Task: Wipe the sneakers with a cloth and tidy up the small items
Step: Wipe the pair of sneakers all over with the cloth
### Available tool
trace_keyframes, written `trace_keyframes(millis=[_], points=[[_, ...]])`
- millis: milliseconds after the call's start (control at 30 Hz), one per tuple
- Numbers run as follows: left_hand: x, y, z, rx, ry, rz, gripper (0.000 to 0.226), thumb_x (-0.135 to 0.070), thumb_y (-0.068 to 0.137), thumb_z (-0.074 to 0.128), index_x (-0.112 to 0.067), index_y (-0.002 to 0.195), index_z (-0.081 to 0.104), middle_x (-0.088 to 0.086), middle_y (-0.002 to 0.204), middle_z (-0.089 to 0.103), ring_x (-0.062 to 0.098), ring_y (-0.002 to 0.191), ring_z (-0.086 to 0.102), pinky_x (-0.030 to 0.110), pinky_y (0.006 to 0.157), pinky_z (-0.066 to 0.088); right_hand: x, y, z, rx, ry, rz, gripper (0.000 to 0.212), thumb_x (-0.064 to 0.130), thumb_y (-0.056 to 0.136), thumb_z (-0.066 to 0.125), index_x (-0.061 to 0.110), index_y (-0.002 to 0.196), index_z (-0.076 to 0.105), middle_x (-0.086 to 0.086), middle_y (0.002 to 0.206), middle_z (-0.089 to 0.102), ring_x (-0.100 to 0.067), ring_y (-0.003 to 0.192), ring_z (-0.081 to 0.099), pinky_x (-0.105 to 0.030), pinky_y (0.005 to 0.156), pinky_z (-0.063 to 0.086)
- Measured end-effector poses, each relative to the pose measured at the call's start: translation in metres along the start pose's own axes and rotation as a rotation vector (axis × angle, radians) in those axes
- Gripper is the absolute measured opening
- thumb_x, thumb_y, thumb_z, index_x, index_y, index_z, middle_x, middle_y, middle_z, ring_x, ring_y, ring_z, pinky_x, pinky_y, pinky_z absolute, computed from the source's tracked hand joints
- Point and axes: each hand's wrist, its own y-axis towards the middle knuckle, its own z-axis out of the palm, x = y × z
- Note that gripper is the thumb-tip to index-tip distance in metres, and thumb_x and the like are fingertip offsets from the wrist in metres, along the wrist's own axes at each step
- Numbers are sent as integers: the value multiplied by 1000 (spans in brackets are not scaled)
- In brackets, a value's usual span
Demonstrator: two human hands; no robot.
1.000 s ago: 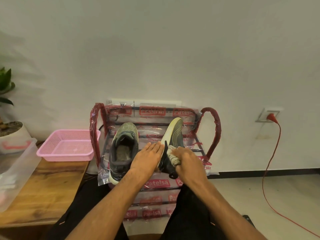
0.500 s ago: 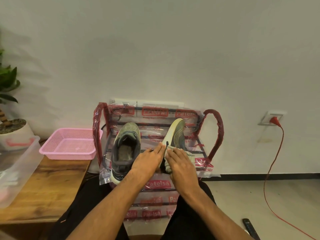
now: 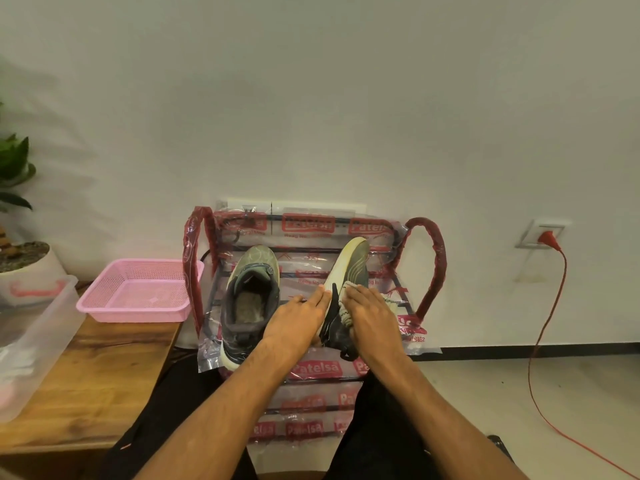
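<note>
Two olive-grey sneakers stand on a plastic-wrapped rack (image 3: 426, 271). The left sneaker (image 3: 251, 292) sits upright with its opening facing me. The right sneaker (image 3: 349, 268) is tipped on its side, pale sole to the left. My left hand (image 3: 294, 323) lies with straight fingers against the sole side of that tipped shoe. My right hand (image 3: 372, 317) presses a pale cloth (image 3: 346, 311) onto the shoe's dark upper; most of the cloth is hidden under the palm.
A pink mesh basket (image 3: 138, 289) rests on a wooden table (image 3: 86, 379) at the left, beside a clear plastic bin (image 3: 31, 341) and a potted plant (image 3: 20, 251). A red cable (image 3: 540, 341) hangs from a wall socket at the right. A dark object (image 3: 498, 445) lies on the floor.
My right hand with the cloth has slid forward along the tipped sneaker, from its heel toward its middle. My left hand stays against the sole. The view has shifted slightly.
</note>
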Motion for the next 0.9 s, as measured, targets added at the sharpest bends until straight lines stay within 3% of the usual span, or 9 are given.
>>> trace_keyframes(millis=[167,333,533,633,767,900], points=[[-4,1,2,-22,50,16,95,-22,87,70,-12,155,4,7,163,7,33,140,32,40,112,34,6,-26,6,3,51,-8,74,13,38,97,7,108,73,-10,111,71,-22,106,67,-35,100,35],[-5,4,7,-18,68,-10,98,-22,85,72,-13,154,4,7,163,8,33,142,30,41,111,35,-2,-18,9,-36,8,0,71,14,43,96,9,109,73,-10,112,71,-23,109,66,-36,103,36],[3,8,12,-32,99,12,96,-16,87,69,-10,154,1,11,163,7,25,146,23,37,121,18,19,-19,11,-29,53,-23,69,13,44,96,2,108,72,-14,111,70,-27,107,67,-42,98,49],[4,8,16,-52,114,31,94,-16,88,68,-9,154,1,13,162,7,23,148,16,37,122,11,12,-19,9,-38,21,-15,67,17,49,95,5,111,71,-12,114,70,-26,109,65,-39,101,45],[4,10,17,-62,118,34,92,-17,89,66,-8,154,2,12,162,7,23,149,11,38,123,8,8,-3,4,-14,5,0,57,16,79,76,3,132,57,-13,135,57,-27,129,49,-39,115,29],[5,9,18,-62,125,38,91,-15,90,65,-8,154,2,12,162,8,23,150,9,38,123,7,20,-20,8,-10,17,-17,63,16,52,94,4,110,72,-13,113,70,-25,108,66,-38,101,45]])
